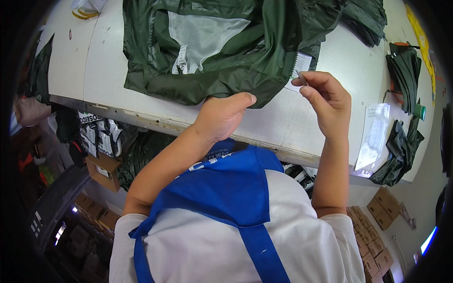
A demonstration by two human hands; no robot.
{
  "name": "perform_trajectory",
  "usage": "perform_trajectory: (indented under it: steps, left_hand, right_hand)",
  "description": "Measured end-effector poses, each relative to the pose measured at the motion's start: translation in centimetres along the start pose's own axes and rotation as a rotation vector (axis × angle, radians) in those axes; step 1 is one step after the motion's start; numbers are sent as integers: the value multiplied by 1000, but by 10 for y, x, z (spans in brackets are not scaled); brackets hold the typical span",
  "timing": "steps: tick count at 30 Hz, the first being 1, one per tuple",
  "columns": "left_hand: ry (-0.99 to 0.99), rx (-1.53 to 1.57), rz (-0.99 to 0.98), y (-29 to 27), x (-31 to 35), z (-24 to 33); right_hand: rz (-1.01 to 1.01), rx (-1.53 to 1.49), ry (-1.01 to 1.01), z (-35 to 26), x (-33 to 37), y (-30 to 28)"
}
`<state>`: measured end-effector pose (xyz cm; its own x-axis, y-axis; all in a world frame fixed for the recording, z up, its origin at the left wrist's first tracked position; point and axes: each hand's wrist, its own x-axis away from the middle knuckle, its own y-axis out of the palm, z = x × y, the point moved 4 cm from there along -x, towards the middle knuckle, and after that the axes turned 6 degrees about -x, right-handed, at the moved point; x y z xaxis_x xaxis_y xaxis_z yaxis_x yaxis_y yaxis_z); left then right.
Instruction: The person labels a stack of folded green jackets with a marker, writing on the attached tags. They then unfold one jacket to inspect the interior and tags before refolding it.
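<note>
A dark green jacket (188, 87) of thin, slightly shiny fabric lies on the white table, with a pale mesh lining (207, 35) and a white label (180, 59) showing inside. My left hand (222, 115) grips its near edge, thumb on top and fingers underneath, hidden by the cloth. Just right of the jacket's toothed zipper edge (295, 61), my right hand (325, 101) pinches a small, slim, greyish metal tool (302, 79) between thumb and fingers. Its thin tip points toward the zipper edge; whether it touches the fabric I cannot tell.
More dark green garments (363, 21) are piled at the far right. Printed sheets (373, 134) and a crumpled green piece (398, 153) lie along the right side. A tape measure (85, 14) sits far left. The table's front edge (155, 123) runs beneath my forearms. Cardboard boxes (373, 240) stand below.
</note>
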<state>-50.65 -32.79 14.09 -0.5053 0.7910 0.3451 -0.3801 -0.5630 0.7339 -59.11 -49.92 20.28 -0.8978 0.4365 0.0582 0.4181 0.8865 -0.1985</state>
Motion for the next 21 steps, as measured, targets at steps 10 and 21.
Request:
perform_trajectory:
  steps: [10,21]
  left_hand:
    - [-37,33,6,8,4,5]
    - [-18,14,-24,5,5,-3]
  right_hand:
    - [37,453,-336,-27,10,10]
    - [135,378,-228,-16,15,10]
